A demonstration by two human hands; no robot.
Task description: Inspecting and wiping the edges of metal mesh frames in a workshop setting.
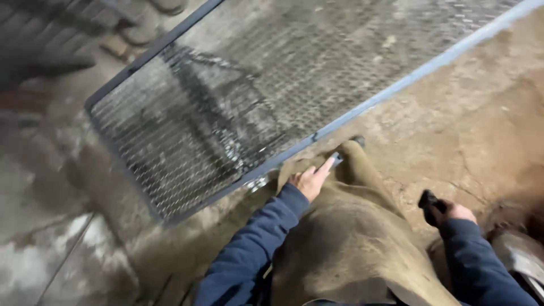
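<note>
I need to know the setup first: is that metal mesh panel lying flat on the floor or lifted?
Cannot tell for sure. The mesh panel appears tilted; left hand touches its frame edge.

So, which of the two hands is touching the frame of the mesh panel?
The left hand: its fingers reach the blue frame edge of the mesh panel. The right hand stays apart from it, gripping a small black object.

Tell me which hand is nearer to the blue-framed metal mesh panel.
Left. The left hand reaches up to the lower frame edge of the mesh panel, its fingers about touching it. The right hand is well off to the side over the dirt floor, holding a dark object.
</note>
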